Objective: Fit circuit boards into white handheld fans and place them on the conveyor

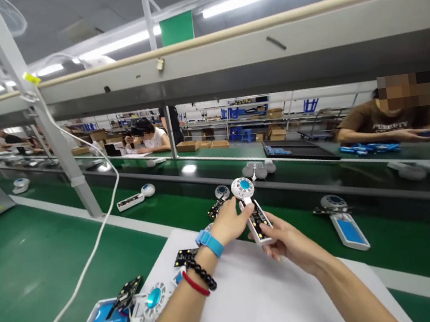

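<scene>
Both my hands hold one small white device (250, 206) above a white mat (256, 302). It has a round head with a blue centre and a handle with an exposed black circuit board. My left hand (230, 223), with a blue wristband and bead bracelets, grips it just under the round head. My right hand (283, 239) holds the lower end of the handle. A second similar device (218, 201) lies just behind my left hand on the green bench.
An opened device with a blue battery and loose black board (118, 311) lies at the mat's left edge. A white cable (101, 227) hangs from a post. More devices (343, 221) lie on the conveyor. Other people work across the line (390, 121).
</scene>
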`<state>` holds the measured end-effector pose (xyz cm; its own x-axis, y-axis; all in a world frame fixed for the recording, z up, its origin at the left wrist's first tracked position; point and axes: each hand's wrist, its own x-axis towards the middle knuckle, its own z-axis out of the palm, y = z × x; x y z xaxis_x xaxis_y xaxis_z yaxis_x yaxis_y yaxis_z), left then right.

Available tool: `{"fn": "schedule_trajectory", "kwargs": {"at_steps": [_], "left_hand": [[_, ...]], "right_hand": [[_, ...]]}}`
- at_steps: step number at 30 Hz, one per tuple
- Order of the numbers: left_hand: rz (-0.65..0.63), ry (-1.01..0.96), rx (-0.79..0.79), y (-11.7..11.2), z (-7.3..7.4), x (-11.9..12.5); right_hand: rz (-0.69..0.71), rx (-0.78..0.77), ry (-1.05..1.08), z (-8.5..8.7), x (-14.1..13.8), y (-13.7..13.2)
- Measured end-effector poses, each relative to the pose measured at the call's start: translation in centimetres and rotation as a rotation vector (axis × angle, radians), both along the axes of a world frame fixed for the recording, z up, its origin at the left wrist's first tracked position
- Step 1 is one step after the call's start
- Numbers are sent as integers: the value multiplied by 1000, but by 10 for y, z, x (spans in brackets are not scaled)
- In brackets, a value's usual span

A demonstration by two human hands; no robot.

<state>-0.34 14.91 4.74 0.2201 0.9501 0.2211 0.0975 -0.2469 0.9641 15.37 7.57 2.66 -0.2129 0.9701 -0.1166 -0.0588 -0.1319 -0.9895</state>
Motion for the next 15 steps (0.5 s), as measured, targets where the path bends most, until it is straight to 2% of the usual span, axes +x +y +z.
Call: {"fn": "schedule_trajectory", "kwargs": {"at_steps": [2,4,8,9,11,13,15], "left_hand": [[45,0,30,8,10,-19],[80,-47,78,12,26,-41],[229,-214,212,6,62,-78],[254,-271,245,0,70,-84],[259,-414,361,-16,85,-90],[220,-539,611,-39,99,-90],[175,-604,932,-66,110,-89]], "right_hand": [[-124,-22,-129,-16,8,15],[-252,-4,-282,-28,11,32],[-402,101,-579,-37,-4,69],[-389,146,-656,-36,-14,78],[-269,233,-777,-34,-39,95],[-77,288,-859,-29,-68,114],[96,303,-937,-24,-91,132]]}}
